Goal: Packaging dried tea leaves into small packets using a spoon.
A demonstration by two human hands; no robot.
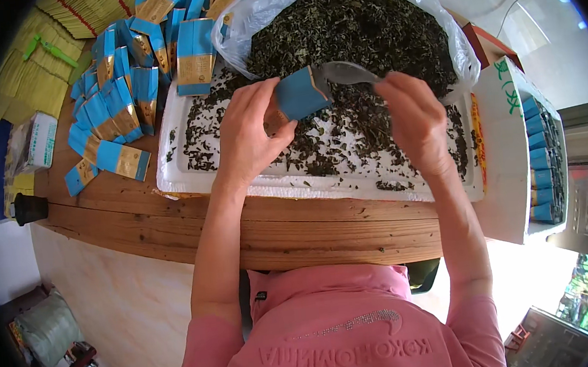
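Observation:
My left hand [251, 135] grips a small blue and gold packet [300, 93] with its open mouth turned to the right. In my right hand [414, 120] is a clear plastic scoop [346, 73], and its tip meets the packet's mouth. Both hands hover over a white foam tray [182, 179] scattered with dark dried tea leaves [345, 133]. Behind the tray lies a big heap of the same leaves [349, 18] inside a clear plastic bag [261, 8].
Several blue and gold packets [118, 94] lie piled on the wooden table [277, 230] at the left. A white box [505, 158] at the right holds several standing packets [536, 155]. Yellow sheets [32, 73] and a green clip [48, 48] sit far left.

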